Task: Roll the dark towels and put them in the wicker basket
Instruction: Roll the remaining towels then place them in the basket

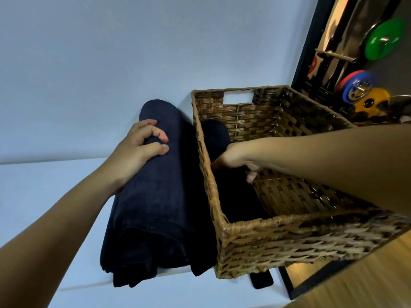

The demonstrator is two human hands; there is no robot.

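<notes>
Progress: one dark towel (215,136) lies in the wicker basket (251,222), along its left wall | right hand (238,158) on it, finger grip hidden, cannot tell | left hand (138,150), fingers curled, grips rolled towel (151,207) just left of basket, not yet in.

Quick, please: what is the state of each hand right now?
Left hand: fingers curled on the rolled dark towel, gripping it.
Right hand: inside the wicker basket, grip cannot be told.
</notes>
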